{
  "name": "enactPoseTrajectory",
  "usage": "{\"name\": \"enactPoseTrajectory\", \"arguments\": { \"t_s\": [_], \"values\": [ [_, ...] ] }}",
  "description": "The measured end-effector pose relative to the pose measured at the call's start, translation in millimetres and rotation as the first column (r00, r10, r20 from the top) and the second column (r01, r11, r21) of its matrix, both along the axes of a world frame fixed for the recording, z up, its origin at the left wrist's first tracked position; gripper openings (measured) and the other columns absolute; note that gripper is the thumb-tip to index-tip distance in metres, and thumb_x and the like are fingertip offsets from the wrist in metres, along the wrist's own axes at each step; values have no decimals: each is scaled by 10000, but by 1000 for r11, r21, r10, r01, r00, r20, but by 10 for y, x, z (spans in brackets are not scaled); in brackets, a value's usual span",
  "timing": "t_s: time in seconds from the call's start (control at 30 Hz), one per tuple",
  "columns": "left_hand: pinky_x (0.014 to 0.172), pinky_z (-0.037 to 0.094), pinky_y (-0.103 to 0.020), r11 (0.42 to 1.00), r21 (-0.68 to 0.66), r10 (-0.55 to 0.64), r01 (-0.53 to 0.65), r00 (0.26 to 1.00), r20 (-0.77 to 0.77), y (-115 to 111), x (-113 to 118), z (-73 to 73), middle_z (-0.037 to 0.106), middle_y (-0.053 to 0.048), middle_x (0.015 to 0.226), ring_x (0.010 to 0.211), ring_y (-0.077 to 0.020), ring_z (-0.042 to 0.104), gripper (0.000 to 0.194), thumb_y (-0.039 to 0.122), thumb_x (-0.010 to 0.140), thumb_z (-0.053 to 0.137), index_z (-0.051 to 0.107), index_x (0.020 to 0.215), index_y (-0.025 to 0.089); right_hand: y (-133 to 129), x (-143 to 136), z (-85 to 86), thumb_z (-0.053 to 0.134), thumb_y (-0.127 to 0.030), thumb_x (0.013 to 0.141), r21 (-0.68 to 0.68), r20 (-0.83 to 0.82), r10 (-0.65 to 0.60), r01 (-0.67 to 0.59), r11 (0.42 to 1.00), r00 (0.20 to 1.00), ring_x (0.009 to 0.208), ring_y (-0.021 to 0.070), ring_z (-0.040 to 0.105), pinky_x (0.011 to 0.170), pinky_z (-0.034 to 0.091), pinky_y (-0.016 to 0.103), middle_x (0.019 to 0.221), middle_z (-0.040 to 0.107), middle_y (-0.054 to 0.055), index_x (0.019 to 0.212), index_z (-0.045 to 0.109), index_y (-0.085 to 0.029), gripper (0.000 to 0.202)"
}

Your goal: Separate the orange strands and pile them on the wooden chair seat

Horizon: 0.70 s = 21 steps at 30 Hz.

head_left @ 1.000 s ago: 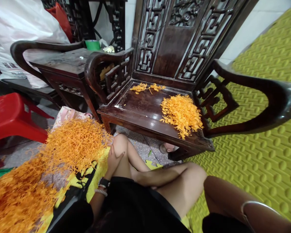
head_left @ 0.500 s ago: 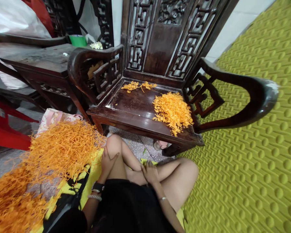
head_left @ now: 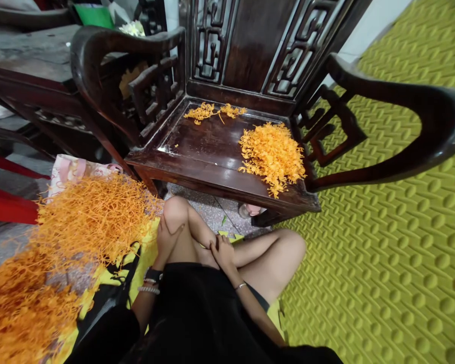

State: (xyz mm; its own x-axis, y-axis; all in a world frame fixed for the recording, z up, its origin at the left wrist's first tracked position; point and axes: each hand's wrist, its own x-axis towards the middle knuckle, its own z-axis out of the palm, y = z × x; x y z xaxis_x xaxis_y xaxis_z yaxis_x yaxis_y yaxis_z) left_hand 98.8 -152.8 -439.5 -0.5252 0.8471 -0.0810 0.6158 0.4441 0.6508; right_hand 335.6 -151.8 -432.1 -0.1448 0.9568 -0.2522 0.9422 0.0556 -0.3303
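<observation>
My left hand [head_left: 168, 240] lies open against the side of my bent left knee [head_left: 175, 212]. My right hand [head_left: 223, 254] rests on my lower leg with its fingers loosely laid out, holding nothing. In front of me, the dark carved wooden chair [head_left: 205, 167] carries a dense heap of orange flower-like strands [head_left: 273, 154] at the right of its seat. Two small orange clusters [head_left: 212, 111] lie toward the back of the seat. To my left, a large loose pile of thin orange strands [head_left: 98, 217] spreads over the floor.
A deeper orange pile [head_left: 26, 303] lies at the lower left, near a black bag [head_left: 106, 303]. Beyond are a red stool [head_left: 7, 197] and a wooden side table [head_left: 26, 55] with a green container [head_left: 94, 16]. Yellow bumpy matting [head_left: 382, 263] covers the right side.
The view has tipped downward and come a little closer to the chair. My right hand has shifted slightly left along my leg; my left hand stays at the knee.
</observation>
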Motion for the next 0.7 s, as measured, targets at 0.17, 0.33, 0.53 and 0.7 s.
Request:
{"name": "enactPoseTrajectory", "arguments": {
  "t_s": [0.17,0.33,0.53,0.7],
  "values": [
    [1085,355,-402,1000,-12,-6,6,1000,9,-2,12,28,394,-224,1454,1325,-329,414,924,564,794,598,206,1479,85,41,35,-3,387,-367,960,-22,-9,6,-7,1000,1000,1069,198,571,908,400,249,1123,635,101,1134,595,-154,345],
    [1081,352,-403,1000,-31,5,-5,1000,25,30,20,44,386,-224,1463,1323,-341,411,954,572,770,615,204,1483,88,62,0,-28,368,-322,957,0,25,3,-3,1000,1000,1052,229,566,900,407,296,1129,623,132,1145,581,-124,346],
    [1054,377,-380,998,-58,9,-6,999,42,40,8,38,376,-196,1479,1311,-320,431,970,592,752,624,187,1484,128,51,1,-87,362,-327,959,16,16,5,-5,1000,1000,1058,238,559,911,408,313,1136,615,142,1166,565,-110,362],
    [1049,370,-388,998,-54,12,-9,999,47,39,-1,10,398,-212,1455,1286,-332,450,967,588,750,628,182,1476,130,52,27,-103,348,-333,969,36,-14,-4,4,999,1000,1026,222,573,891,410,289,1095,634,117,1115,583,-133,342]
  ]
}}
